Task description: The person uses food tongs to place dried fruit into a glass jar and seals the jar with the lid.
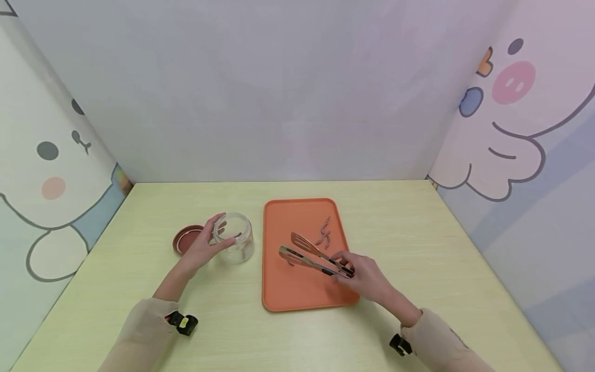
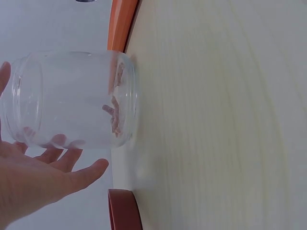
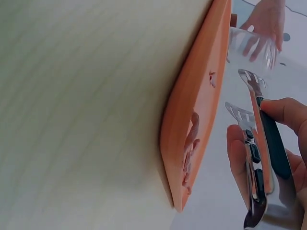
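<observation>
My left hand (image 1: 199, 252) holds a clear glass jar (image 1: 240, 251) near its open mouth, with thumb and fingers on either side. A few reddish-brown strips (image 2: 115, 115) lie on the jar's bottom in the left wrist view. Over an orange tray (image 1: 288, 217), my right hand (image 1: 367, 279) grips metal tongs (image 1: 303, 259) by their dark-padded handles. Their slotted heads are spread apart, and nothing shows between them. More knobbly reddish-brown strips (image 1: 324, 237) lie on the tray's right side. A small piece (image 1: 290, 264) is partly hidden by the lower tong head.
A round brown-red lid (image 1: 186, 240) lies on the pale wooden table (image 1: 395, 227), left of the jar and partly behind my left hand. A plain backdrop (image 1: 279, 103) rises at the table's far edge. Cartoon-printed panels (image 1: 520, 129) stand at both sides.
</observation>
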A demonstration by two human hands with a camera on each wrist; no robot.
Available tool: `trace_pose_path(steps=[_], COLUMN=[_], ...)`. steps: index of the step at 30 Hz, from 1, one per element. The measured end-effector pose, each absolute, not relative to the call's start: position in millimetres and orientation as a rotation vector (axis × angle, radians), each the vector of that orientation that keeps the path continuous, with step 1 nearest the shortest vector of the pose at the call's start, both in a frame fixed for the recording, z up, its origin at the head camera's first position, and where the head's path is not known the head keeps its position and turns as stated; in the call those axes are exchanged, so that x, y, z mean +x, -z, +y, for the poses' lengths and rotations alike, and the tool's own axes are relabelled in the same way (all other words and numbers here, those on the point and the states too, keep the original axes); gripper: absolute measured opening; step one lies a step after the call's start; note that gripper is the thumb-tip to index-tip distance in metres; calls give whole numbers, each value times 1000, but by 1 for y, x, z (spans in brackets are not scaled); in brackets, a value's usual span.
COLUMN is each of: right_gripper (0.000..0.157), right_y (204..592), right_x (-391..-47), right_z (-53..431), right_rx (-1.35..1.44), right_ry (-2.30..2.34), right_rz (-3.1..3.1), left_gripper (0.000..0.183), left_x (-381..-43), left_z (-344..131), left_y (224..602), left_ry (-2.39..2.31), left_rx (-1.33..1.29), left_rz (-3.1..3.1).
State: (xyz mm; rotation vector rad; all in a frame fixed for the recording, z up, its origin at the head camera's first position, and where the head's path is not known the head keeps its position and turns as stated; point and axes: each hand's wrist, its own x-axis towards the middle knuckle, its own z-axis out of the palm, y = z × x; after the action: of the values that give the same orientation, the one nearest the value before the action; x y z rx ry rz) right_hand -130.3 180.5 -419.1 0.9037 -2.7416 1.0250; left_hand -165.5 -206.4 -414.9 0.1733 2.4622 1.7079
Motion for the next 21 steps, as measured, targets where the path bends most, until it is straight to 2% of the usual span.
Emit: trace_pose_path(steps=[14, 21], right_gripper=[27, 26], right_y=[433, 435], right_x=[-121, -121], right_z=[172, 170], right_rx=[970, 961], right_ry=[-963, -957], right_rz=[-2737, -2748], left_gripper=[78, 76], left_x=[-164, -157], left_z=[-206, -199], left_y=[414, 398], left_ry=[-1721, -1753], left_rx=[186, 172], left_rz=[2453, 2423])
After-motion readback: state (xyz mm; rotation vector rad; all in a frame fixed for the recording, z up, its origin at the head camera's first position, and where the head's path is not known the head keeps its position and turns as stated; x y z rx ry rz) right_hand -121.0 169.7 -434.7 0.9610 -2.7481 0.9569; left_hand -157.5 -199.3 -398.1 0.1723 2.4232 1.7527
